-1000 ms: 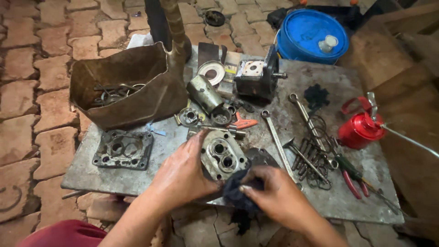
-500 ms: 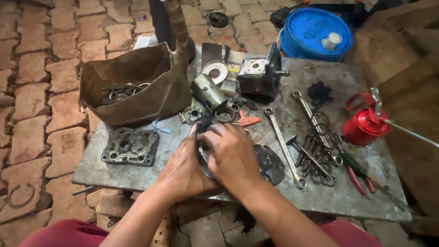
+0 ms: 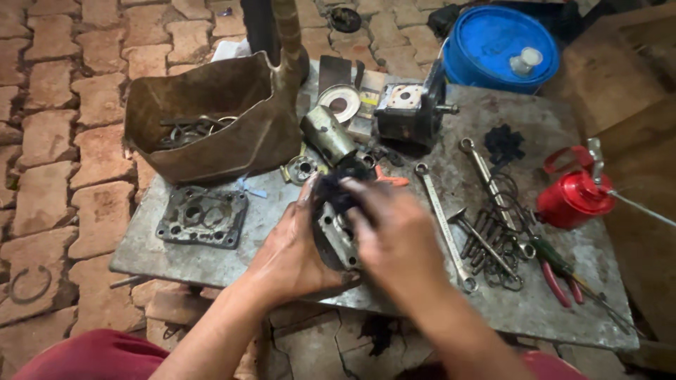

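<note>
Over the near middle of the desk [image 3: 211, 260], both hands close around a round metal pump housing [image 3: 336, 243], tipped up on its edge with its machined face turned toward the right hand. The left hand [image 3: 296, 250] cups the housing from behind and below, fingers [image 3: 307, 200] curled up its far side and pressed against the casting. The right hand [image 3: 394, 232] lies over the housing's open face, fingers bent and pinching a dark rag [image 3: 336, 188] against the housing's upper rim. It looks like solid cast metal: heavy, stiff and probably oily, so I judge it slippery and best gripped by the thick outer rim with the palm under its weight, not by the finished bores. The rag is soft and limp and bunches wherever it is squeezed. Left of the housing a flat grey cover plate [image 3: 202, 217] with several holes lies on the desk, and beyond that stands a brown leather bag [image 3: 218, 123] holding rings and scraps. Behind the housing sit a short metal cylinder [image 3: 327, 134] and a dark pump block [image 3: 412, 112]. Right of the housing lie a long spanner [image 3: 443, 225], a cluster of bolts and rings [image 3: 493, 243], red-handled pliers [image 3: 556, 271] and a red oil can [image 3: 574, 197]; a blue drum [image 3: 501, 43] stands past the desk's far edge.
</note>
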